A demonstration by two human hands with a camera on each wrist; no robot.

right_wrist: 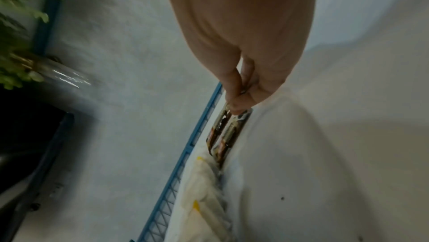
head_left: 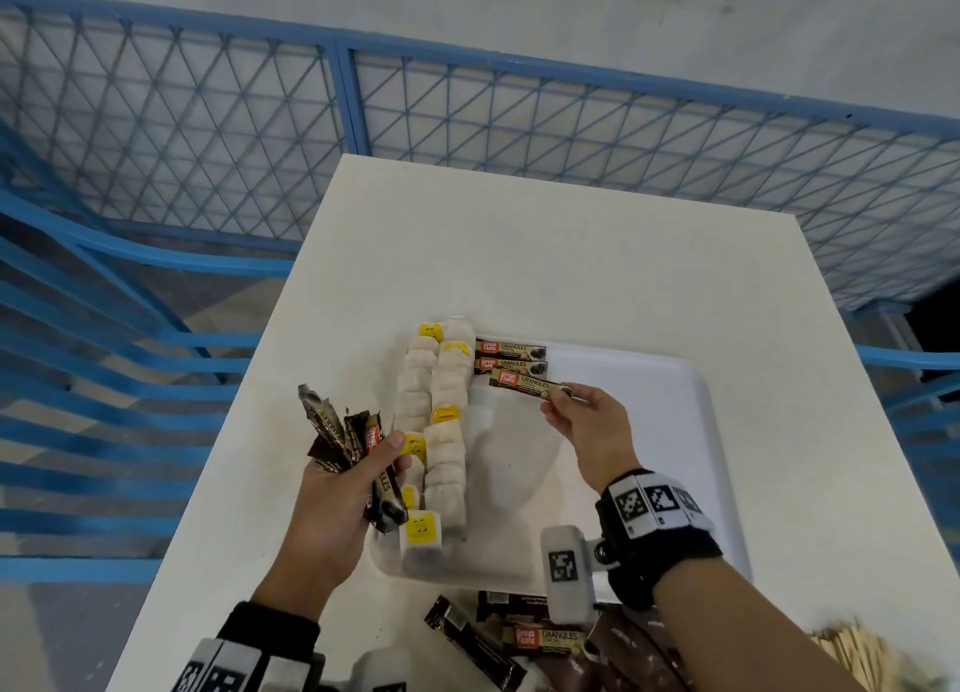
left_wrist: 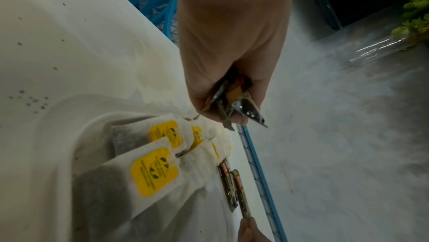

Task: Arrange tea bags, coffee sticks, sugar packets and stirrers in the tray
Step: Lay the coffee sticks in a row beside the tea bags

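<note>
**Third coffee stick going down**

The table (head_left: 519, 254) carries the tray (head_left: 675, 431) at its near edge. Tea bags (head_left: 441, 421) fill the tray's left side in two rows; two sticks (head_left: 511, 356) lie at its far edge. The left hand (head_left: 337, 499) clutches a bundle (head_left: 340, 431). The right hand (head_left: 592, 431) pinches the third stick (head_left: 524, 382) by one end, just beside those two. Released crooked, it could overlap them or skew the row; the loose fan might slip.

stirrers (head_left: 862, 650) blurred and cut off at the bottom edge, loose coffee sticks (head_left: 545, 639) partly hidden behind wrist camera (head_left: 566, 569)
</note>
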